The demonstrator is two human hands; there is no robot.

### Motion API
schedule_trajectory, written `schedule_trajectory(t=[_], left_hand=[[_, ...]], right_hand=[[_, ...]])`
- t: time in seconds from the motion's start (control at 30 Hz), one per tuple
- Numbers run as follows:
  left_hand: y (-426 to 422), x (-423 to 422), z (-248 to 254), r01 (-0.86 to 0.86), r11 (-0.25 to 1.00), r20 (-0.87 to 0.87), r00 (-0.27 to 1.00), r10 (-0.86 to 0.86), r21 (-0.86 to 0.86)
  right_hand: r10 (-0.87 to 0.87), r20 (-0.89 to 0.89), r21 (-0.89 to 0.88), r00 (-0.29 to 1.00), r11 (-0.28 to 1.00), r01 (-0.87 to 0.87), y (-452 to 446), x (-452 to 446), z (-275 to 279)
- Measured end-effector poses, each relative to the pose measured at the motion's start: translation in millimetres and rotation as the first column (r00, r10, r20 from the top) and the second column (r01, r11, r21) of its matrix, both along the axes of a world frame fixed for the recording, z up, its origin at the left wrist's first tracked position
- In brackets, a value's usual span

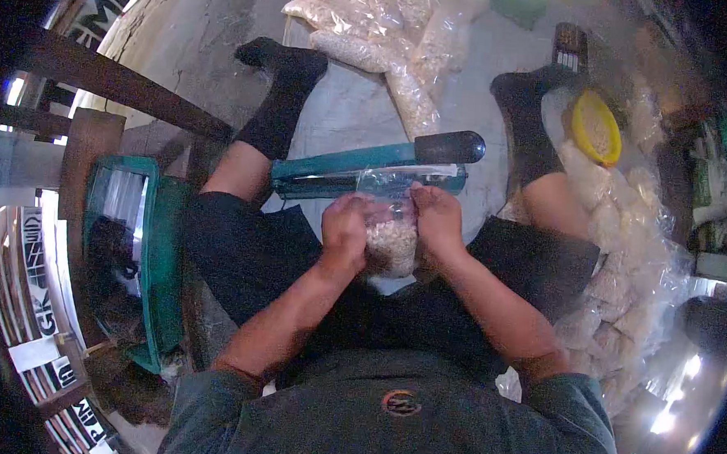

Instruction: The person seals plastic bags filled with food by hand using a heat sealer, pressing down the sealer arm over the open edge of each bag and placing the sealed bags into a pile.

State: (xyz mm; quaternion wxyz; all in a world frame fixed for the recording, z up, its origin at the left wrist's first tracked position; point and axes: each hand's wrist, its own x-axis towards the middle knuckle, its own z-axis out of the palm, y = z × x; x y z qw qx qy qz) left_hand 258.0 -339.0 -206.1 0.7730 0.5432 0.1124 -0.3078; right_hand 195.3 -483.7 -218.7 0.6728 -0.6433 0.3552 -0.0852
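Between my two hands hangs a clear plastic bag (391, 243), its lower part filled with pale, grain-like pieces. My left hand (345, 230) is closed on the bag's left side near the top. On the other side, my right hand (438, 217) pinches the upper right edge. The bag's loose top reaches over a teal hand-press sealer (342, 162) with a black-ended lever, which lies just beyond my hands between my legs. Whether the bag's mouth touches the sealer's jaws I cannot tell.
Several filled clear bags (352, 50) lie piled ahead on the floor. At the right, a yellow bowl (586, 140) of pale grains sits beside more filled bags (616, 273). A green bin (164, 258) and wooden beams (125, 79) stand at the left.
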Motion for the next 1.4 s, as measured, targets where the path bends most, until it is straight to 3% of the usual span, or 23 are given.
schedule_trajectory(t=[0.13, 0.2, 0.23, 0.3, 0.33, 0.37, 0.4, 0.43, 0.5, 0.6, 0.7, 0.77, 0.83, 1.0, 1.07, 1.13, 1.2, 1.27, 1.3, 1.37, 1.4], left_hand=[[5.7, -2.4, -9.6, 0.015, 0.999, 0.096, 0.995, -0.012, -0.030], [10.0, -4.2, -2.0, 0.083, 0.966, -0.122, 0.991, -0.054, 0.245], [10.3, -5.6, -8.8, 0.091, 0.964, -0.130, 0.990, -0.060, 0.251], [13.6, -11.3, -26.3, -0.030, 0.986, 0.016, 0.999, 0.028, 0.166], [11.1, -8.6, -26.4, -0.032, 0.985, 0.012, 0.999, 0.030, 0.171], [5.9, -2.3, -26.7, -0.032, 0.999, -0.104, 0.994, 0.035, 0.036], [1.5, 2.2, -25.4, -0.047, 0.994, -0.218, 0.976, 0.024, -0.098], [-1.8, 4.0, -22.7, -0.049, 0.994, -0.220, 0.975, 0.027, -0.095], [-7.6, 6.4, -18.0, 0.014, 0.999, -0.137, 0.990, -0.020, -0.041], [-5.4, 5.6, -39.3, 0.055, 0.995, 0.008, 0.998, -0.056, 0.080], [-10.6, 7.2, -27.4, 0.081, 0.985, -0.003, 0.997, -0.081, 0.155], [-10.7, 8.5, -33.2, 0.080, 0.983, 0.027, 0.996, -0.085, 0.163], [-11.8, 9.5, -33.2, 0.077, 0.983, 0.059, 0.994, -0.088, 0.166], [-11.8, 9.4, -45.8, 0.048, 0.998, -0.105, 0.993, -0.052, -0.048], [-11.4, 9.9, -48.3, 0.049, 0.998, -0.129, 0.990, -0.054, -0.040], [-12.2, 10.8, -47.3, 0.042, 0.999, -0.154, 0.987, -0.046, -0.035], [-13.0, 9.7, -47.5, 0.051, 0.997, -0.189, 0.980, -0.062, -0.061], [-11.9, 8.2, -49.1, 0.053, 0.996, -0.164, 0.984, -0.064, -0.072], [-12.0, 7.4, -50.0, 0.063, 0.995, -0.139, 0.987, -0.074, -0.079], [-11.8, 6.3, -51.3, 0.067, 0.993, -0.141, 0.987, -0.081, -0.096], [-12.0, 6.8, -50.4, 0.067, 0.992, -0.145, 0.986, -0.082, -0.110]], right_hand=[[-0.028, -0.044, 0.086, 0.999, 0.996, 0.031, 10.1, -2.8, -10.8], [-0.050, -0.032, 0.127, 0.998, 0.990, 0.054, 16.5, -8.1, -13.0], [-0.065, -0.037, 0.176, 0.997, 0.982, 0.070, 19.1, -10.3, -14.9], [-0.074, -0.053, 0.229, 0.996, 0.970, 0.085, 20.0, -11.6, -29.9], [-0.055, -0.015, 0.046, 0.998, 0.997, 0.056, 16.2, -5.0, -47.5], [-0.029, 0.020, -0.141, 0.999, 0.990, 0.031, 12.8, -1.2, -63.0], [-0.027, 0.016, -0.138, 1.000, 0.990, 0.029, 10.7, 2.0, -60.5], [-0.024, -0.002, -0.079, 1.000, 0.997, 0.024, 8.4, 5.1, -56.7], [-0.020, -0.019, -0.019, 1.000, 1.000, 0.020, 5.2, 9.3, -55.7], [-0.027, 0.001, -0.076, 1.000, 0.997, 0.027, 2.0, 12.0, -53.5], [-0.048, -0.008, 0.030, 0.999, 0.998, 0.048, 0.6, 17.0, -30.1], [0.007, -0.073, -0.145, 0.997, 0.989, -0.018, -3.9, 17.2, -28.0], [-0.003, -0.078, -0.170, 0.997, 0.985, -0.011, -5.3, 17.1, -45.7], [0.028, -0.123, -0.289, 0.992, 0.955, -0.063, -13.4, 13.2, -27.0], [-0.041, -0.125, -0.024, 0.991, 0.999, 0.039, -24.8, 7.0, -25.5], [-0.154, -0.005, 0.093, 0.988, 0.984, 0.154, -48.9, -9.4, -14.1], [-0.323, 0.185, -0.258, 0.928, 0.895, 0.363, -66.9, -11.9, 6.7], [-0.299, 0.454, -0.435, 0.839, 0.748, 0.502, -69.0, 3.1, 62.8], [-0.299, 0.457, -0.435, 0.838, 0.746, 0.504, -69.1, 8.3, 87.7], [0.156, 0.451, -0.818, 0.879, 0.465, 0.338, -68.0, 17.4, 126.0], [0.156, 0.456, -0.818, 0.876, 0.461, 0.344, -66.5, 26.0, 135.0]])
